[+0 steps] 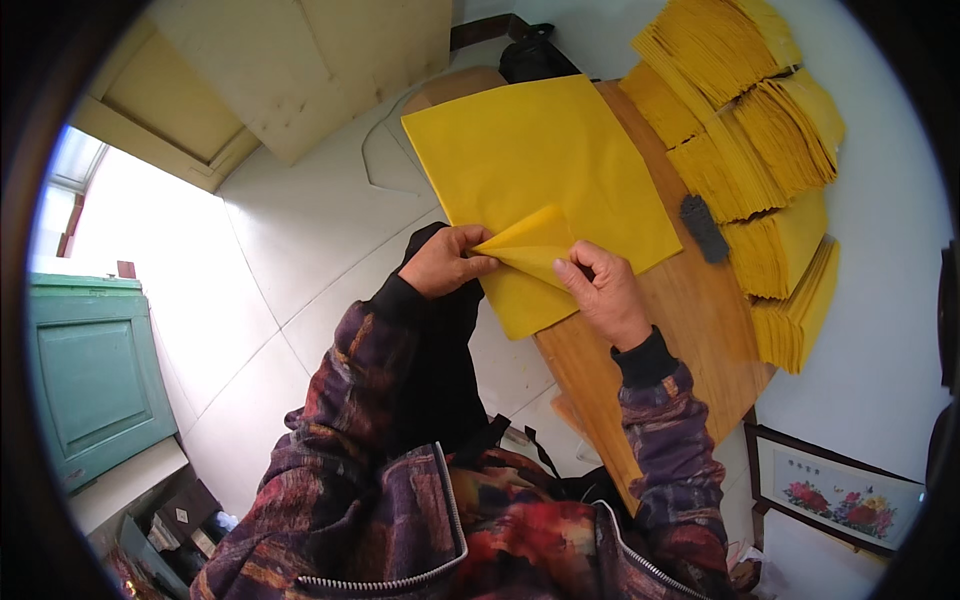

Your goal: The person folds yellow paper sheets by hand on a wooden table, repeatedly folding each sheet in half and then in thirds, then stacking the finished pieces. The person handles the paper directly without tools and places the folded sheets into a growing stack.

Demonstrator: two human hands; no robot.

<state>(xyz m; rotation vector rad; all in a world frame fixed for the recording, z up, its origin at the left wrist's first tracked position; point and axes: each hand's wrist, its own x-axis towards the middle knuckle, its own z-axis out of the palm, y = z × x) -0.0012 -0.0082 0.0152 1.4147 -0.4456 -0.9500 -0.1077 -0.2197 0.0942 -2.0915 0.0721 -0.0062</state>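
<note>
From my end I am seeing the left hand (440, 262) pinching the yellow cloth (540, 150) between thumb and forefinger, at its left edge. The right hand (608, 295) is pinching a thin layer of the same cloth between its thumb and curled fingers, and between the two hands that layer is rising in a pointed fold. The cloth is lying partly on the wooden table (690, 330), its left side hanging out past the table over the pale floor (330, 300). Just below the left hand, a black trouser leg (435, 390) is showing.

To the right of the cloth, I am picking out a dark grey pad (704, 228) lying on the table, close to several piles of yellow cloth (740, 160) that are standing along the wall. At the far end a black bag (535, 55) is sitting. A green cabinet (95, 370) is standing off to the left, and a flower picture (838, 500) is showing low on the right.
</note>
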